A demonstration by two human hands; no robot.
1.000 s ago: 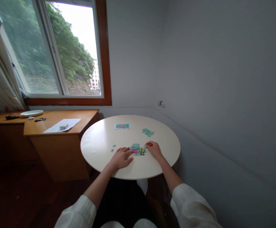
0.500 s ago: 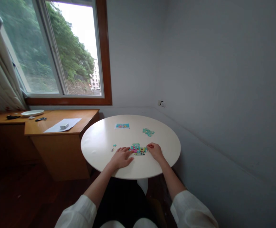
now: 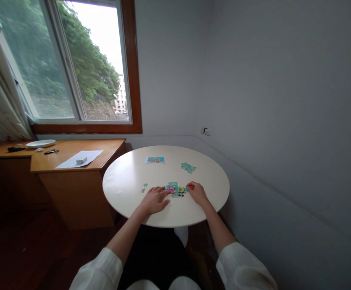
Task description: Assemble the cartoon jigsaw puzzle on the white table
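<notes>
On a round white surface (image 3: 127,169), a partly joined jigsaw (image 3: 173,188) lies close in front of the person, between the two hands. Its longer axis seems to run from left to right, so each hand has one short end near to it.

The left hand (image 3: 154,201) lies palm down at the left end. Its fingers are extended and a little spread, and their tips reach onto the pink part of the picture, or just beside it. The thumb is held apart, pointing to the right.

The right hand (image 3: 197,192) is at the other end, next to the yellow figure. From these fingers the jigsaw lies directly to the left, and the tips appear to touch its edge. The thumb and the index finger come near to each other, but one cannot tell if they pinch a piece, because it is too small to see.

A heap of green pieces (image 3: 188,167) lies farther away, ahead of the right hand, which is the nearer one to it. Two loose pieces (image 3: 145,185) are to the left, beyond the left hand. A picture card (image 3: 155,160) lies flat near the far edge.
</notes>
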